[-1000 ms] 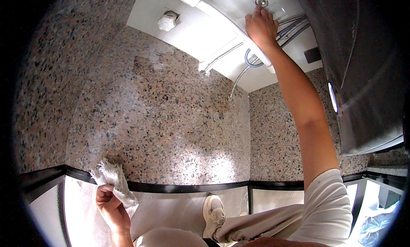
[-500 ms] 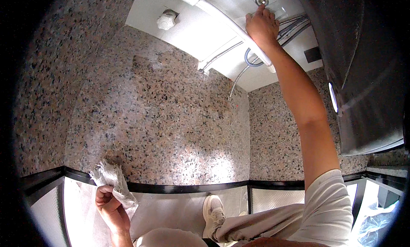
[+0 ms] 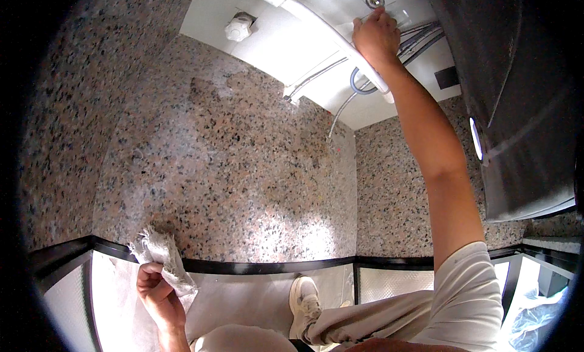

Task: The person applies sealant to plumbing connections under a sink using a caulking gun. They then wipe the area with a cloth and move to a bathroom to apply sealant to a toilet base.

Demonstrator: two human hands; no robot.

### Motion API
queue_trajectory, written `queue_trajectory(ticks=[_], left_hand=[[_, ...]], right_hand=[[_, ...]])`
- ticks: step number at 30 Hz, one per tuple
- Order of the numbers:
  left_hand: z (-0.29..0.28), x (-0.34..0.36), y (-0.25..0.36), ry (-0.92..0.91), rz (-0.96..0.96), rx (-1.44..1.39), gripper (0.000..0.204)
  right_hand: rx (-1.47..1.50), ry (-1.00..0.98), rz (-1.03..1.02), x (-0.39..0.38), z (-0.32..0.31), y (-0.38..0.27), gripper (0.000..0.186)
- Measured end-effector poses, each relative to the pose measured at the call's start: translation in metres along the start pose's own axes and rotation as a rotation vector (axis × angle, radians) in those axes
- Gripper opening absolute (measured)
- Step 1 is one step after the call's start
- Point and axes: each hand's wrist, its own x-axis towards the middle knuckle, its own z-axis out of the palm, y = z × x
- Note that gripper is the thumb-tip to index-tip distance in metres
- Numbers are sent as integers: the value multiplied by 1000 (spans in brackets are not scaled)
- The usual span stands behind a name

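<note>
At the lower left, my left hand (image 3: 159, 298) is closed round a frayed, greyish-white cloth (image 3: 165, 257), which hangs over the dark edge of the counter. My right arm stretches up past a white pipe (image 3: 331, 38) to the white wall panel. There my right hand (image 3: 376, 40) has its fingers curled together, the fingertips just below a small round metal fitting (image 3: 375, 1). Whatever those fingers may hold is hidden behind them. Several grey hoses (image 3: 421, 40) run beside that hand.
A speckled granite counter (image 3: 243, 151) with whitish smears spreads between my arms. A white knob (image 3: 238, 27) sits on the panel. A large dark rounded body (image 3: 523, 121) stands at the right. Textured cabinet doors (image 3: 395, 284) and a blue plastic bag (image 3: 535, 318) are below.
My right fingertip has come slightly down off the round fitting, and the fingers are more drawn in. The left hand and cloth have hardly moved.
</note>
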Motion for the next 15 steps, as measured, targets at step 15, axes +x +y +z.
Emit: queue_trajectory(ticks=[15], left_hand=[[87, -15, 20, -641, 166, 38, 16]], right_hand=[[1173, -156, -114, -169, -156, -5, 67]])
